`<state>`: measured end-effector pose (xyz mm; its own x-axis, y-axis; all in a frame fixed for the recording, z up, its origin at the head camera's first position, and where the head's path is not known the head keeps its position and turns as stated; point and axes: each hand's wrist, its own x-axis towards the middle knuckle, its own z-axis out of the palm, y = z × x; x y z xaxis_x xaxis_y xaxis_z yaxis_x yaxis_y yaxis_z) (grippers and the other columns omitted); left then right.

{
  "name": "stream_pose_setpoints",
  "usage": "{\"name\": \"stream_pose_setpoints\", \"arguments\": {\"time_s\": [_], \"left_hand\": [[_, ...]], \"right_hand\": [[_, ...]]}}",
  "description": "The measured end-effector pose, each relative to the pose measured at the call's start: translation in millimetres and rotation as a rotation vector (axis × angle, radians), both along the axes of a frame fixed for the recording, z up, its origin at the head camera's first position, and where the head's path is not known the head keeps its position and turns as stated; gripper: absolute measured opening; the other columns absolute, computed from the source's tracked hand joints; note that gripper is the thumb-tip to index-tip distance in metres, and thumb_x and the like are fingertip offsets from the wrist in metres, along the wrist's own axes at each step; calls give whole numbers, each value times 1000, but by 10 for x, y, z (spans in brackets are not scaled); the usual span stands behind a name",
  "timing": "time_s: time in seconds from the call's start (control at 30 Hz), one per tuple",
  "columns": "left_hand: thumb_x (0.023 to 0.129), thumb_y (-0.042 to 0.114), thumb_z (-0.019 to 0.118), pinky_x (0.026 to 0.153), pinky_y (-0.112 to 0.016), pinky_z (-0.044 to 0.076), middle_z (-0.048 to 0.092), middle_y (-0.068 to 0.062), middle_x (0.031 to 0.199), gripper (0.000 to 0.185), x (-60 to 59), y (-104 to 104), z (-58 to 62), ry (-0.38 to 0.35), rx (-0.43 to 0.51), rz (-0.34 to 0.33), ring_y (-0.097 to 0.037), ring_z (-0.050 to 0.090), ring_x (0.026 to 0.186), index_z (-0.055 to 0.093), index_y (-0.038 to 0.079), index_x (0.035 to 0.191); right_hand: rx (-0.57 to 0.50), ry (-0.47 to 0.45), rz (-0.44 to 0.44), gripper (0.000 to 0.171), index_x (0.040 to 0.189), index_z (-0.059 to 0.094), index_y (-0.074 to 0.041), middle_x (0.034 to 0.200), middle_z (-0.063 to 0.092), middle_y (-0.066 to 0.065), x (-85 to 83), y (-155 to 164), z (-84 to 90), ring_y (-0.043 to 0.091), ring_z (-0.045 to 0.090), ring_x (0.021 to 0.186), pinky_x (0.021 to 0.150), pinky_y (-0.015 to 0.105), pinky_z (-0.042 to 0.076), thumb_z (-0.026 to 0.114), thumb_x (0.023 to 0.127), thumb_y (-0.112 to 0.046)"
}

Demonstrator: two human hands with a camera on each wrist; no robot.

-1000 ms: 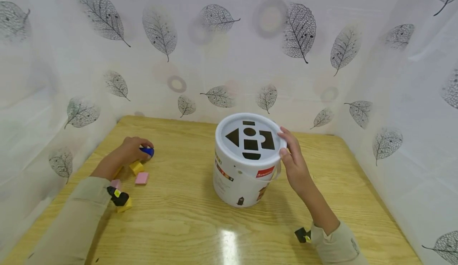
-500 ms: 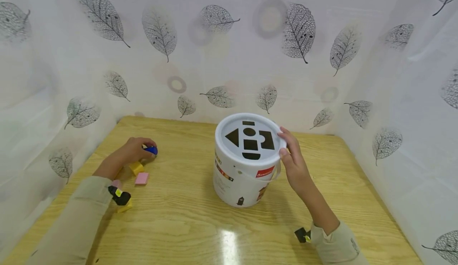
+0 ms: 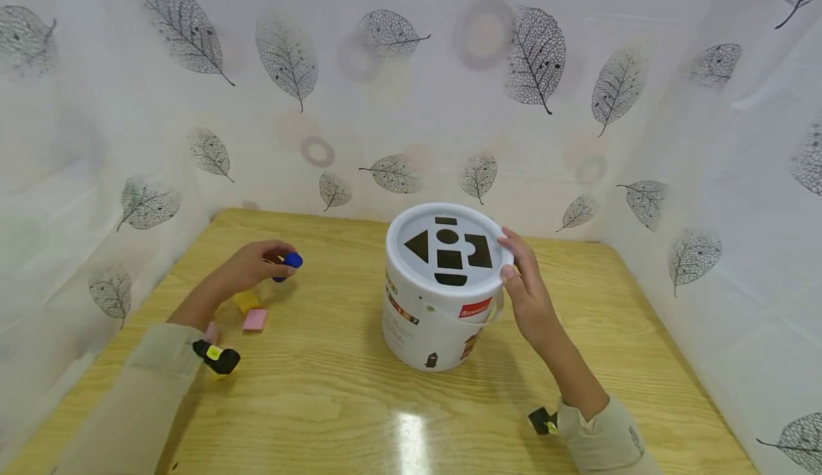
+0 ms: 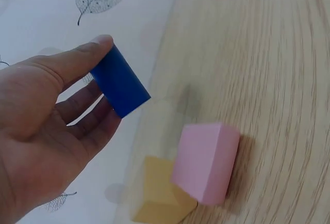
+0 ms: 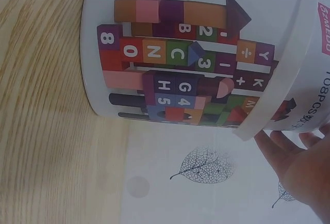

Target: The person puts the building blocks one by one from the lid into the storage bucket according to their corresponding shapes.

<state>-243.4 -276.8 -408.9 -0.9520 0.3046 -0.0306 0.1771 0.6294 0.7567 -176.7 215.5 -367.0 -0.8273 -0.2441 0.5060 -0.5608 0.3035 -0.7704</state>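
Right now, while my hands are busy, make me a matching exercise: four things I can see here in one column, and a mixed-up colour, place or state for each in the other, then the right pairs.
Things:
1. Block
2. Bucket
3. Table
4. Backdrop

Descriptions:
A. Yellowish wood grain, under the bucket
B. Pale and leaf-patterned, behind the table
C. Blue, pinched in the left grip
D. White, upright, with the right grip at its lid

Right pairs: 1-C, 2-D, 3-A, 4-B.
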Motion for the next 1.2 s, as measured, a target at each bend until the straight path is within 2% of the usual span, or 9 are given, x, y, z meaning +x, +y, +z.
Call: {"name": "stream_pose_setpoints", "arguments": {"time_s": [0.1,0.3,0.63,1.0,1.2], "left_hand": [[96,32,71,91,-43,55,64,-20,126,51,46,59,40,-2,59,4,-33,61,114,57,4,136],[95,38,71,93,-41,53,65,-15,124,50,151,176,134,25,89,9,-32,61,114,58,10,134],[96,33,70,92,-38,55,64,-11,121,40,334,384,314,62,214,-12,-23,62,110,60,11,129],[96,29,71,88,-32,56,63,-11,120,39,386,665,581,84,293,-63,-26,63,111,59,11,129],[96,28,71,92,-39,56,65,-9,118,37,373,799,745,112,319,-92,-25,65,110,59,11,127]], "right_hand": [[2,-3,0,45,152,37,-13,165,24,3,0,-1,-2,26,23,151,112,15,29,36,107,-13],[10,8,-4,45,152,37,-12,165,24,5,1,-8,3,27,23,151,112,14,29,36,107,-12],[17,7,-3,45,151,37,-13,165,24,5,2,4,2,27,24,151,111,14,29,36,107,-13],[11,-5,0,44,151,37,-14,165,23,3,-6,12,-12,26,23,151,112,16,29,36,107,-14],[4,-3,3,44,151,38,-13,165,24,3,-10,14,-12,25,23,151,112,15,30,36,107,-13]]}}
